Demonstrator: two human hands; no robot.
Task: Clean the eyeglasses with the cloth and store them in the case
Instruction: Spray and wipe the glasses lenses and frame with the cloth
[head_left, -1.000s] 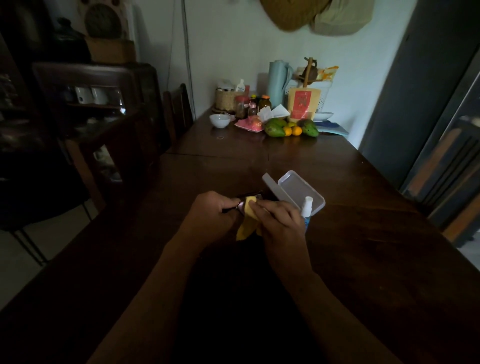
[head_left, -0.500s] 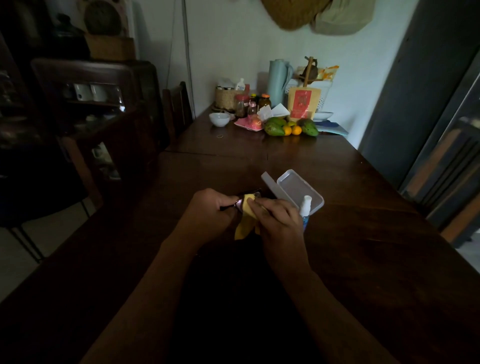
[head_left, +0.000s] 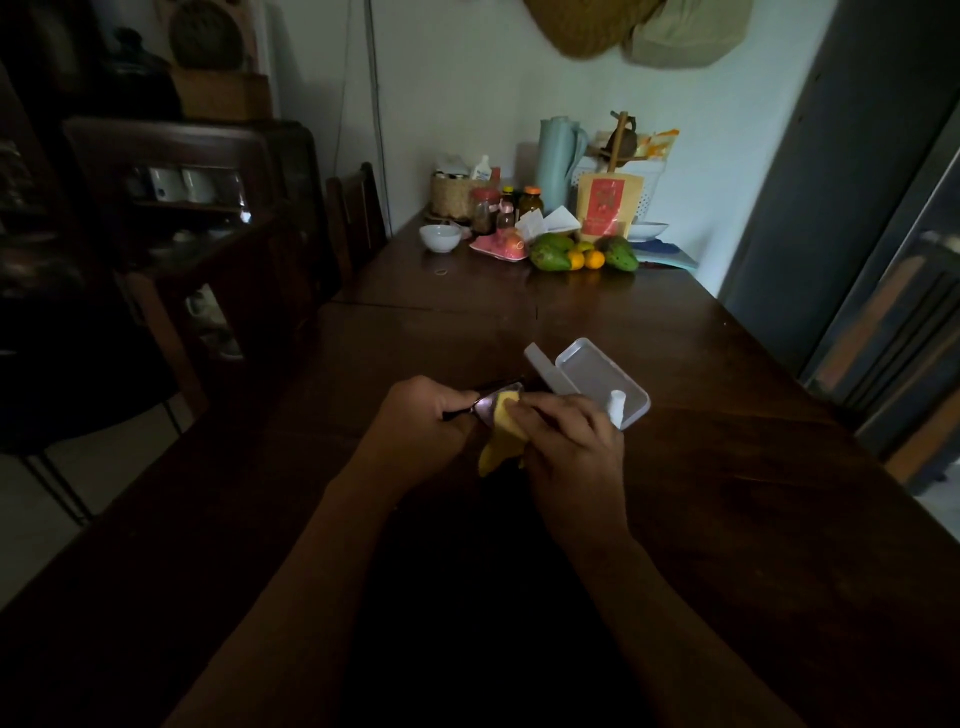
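Observation:
My left hand (head_left: 415, 423) grips the dark-framed eyeglasses (head_left: 485, 402) just above the dark wooden table (head_left: 727, 493); only one lens and a bit of frame show. My right hand (head_left: 569, 441) pinches a yellow cloth (head_left: 501, 434) against that lens, and the cloth's tail hangs down between my hands. The pale translucent case (head_left: 592, 376) lies open on the table just beyond my right hand, its lid tilted up on the left. A small white-capped spray bottle (head_left: 616, 408) stands in front of the case, partly hidden by my right hand.
At the table's far end sit a white bowl (head_left: 439, 237), jars, a red pouch (head_left: 607, 205), a light blue flask (head_left: 557, 161) and green and orange fruit (head_left: 582, 254). A dark chair (head_left: 358, 218) and cabinet (head_left: 197, 208) stand on the left. A grey door (head_left: 831, 182) is on the right.
My hands keep the same hold; the right hand with the cloth has shifted slightly over the lens. The case and the bottle have not moved.

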